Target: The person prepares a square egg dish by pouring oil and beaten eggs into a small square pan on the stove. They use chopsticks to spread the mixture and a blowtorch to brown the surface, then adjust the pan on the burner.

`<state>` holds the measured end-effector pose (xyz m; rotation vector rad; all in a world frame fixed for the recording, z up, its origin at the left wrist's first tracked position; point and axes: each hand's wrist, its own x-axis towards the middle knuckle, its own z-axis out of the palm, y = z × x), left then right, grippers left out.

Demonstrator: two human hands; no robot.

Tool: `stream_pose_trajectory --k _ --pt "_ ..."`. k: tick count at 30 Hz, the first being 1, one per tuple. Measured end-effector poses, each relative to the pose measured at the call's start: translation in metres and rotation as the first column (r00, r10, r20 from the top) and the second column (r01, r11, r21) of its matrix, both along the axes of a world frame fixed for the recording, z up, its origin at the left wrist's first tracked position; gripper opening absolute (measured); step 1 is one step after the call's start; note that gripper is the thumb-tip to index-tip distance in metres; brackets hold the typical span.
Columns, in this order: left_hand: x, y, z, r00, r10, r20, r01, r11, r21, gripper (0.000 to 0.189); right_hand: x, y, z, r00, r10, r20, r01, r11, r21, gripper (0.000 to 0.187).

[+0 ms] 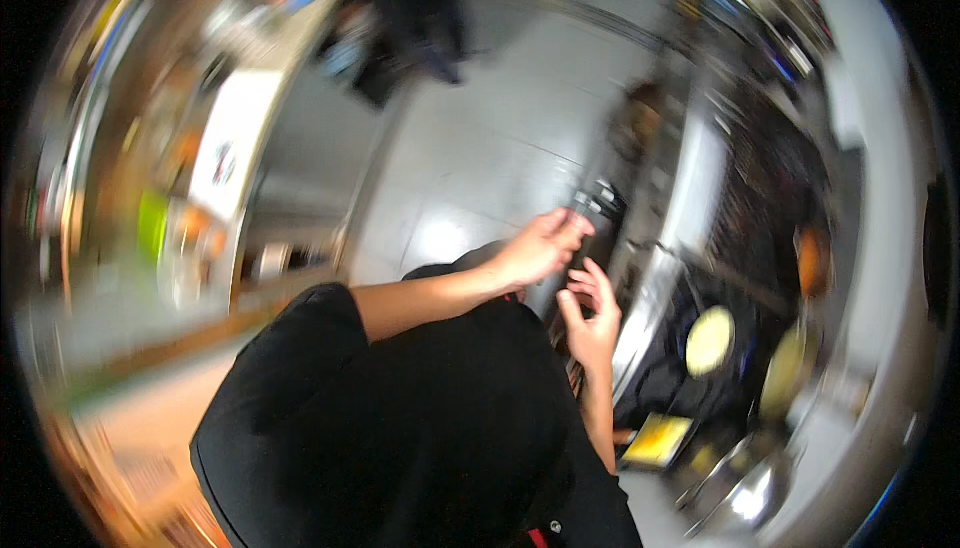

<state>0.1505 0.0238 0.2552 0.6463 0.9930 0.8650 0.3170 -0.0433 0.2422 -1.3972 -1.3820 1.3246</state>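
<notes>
Both my hands are in front of my black jacket, between the grey floor and the front edge of the stove. My left hand [546,246] has its fingers curled in, and blur hides whether anything is in it. Just past its fingertips is a dark object with shiny parts [600,201], too smeared to name. My right hand [594,319] is bare, with thumb and fingers apart and nothing between them. It is close to the stove's metal front edge [645,323]. On the stove beyond, a round pale yellow food [709,341] and a rectangular pan of yellow food [657,441] are visible.
Another pale oval item [786,372] and a shiny metal bowl [754,495] are at the stove's right. A counter on the left holds a white sheet or board [238,139] and a green item [153,224]. A person in dark clothing [420,0] stands ahead.
</notes>
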Motion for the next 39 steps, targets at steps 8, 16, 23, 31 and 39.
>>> stream_pose_trajectory --k 8,16,23,31,39 --pt "-0.223 -0.116 0.012 0.344 0.509 -0.789 -0.392 0.842 0.372 0.046 -0.097 0.019 -0.026 0.94 0.338 -0.04 -0.341 0.937 -0.081 0.032" --pt "-0.486 -0.145 -0.037 0.065 0.504 -0.861 -0.645 0.679 0.349 0.043 -0.235 0.021 -0.015 0.865 0.502 -0.016 -0.502 0.861 -0.085 0.028" --pt "-0.71 -0.016 -0.073 0.03 0.331 -0.943 -0.619 0.747 0.243 0.062 -0.395 0.052 -0.036 0.792 0.556 0.253 -0.563 0.825 -0.049 0.029" --pt "-0.793 0.021 -0.12 0.015 0.131 -0.991 -0.585 0.805 0.098 0.039 -0.558 0.093 0.019 0.745 0.603 0.287 -0.619 0.784 -0.041 0.03" --pt "-0.791 0.027 -0.094 -0.026 0.084 -0.996 -0.536 0.84 0.085 0.04 -0.768 0.298 0.013 0.896 0.405 0.18 -0.439 0.755 0.486 0.041"
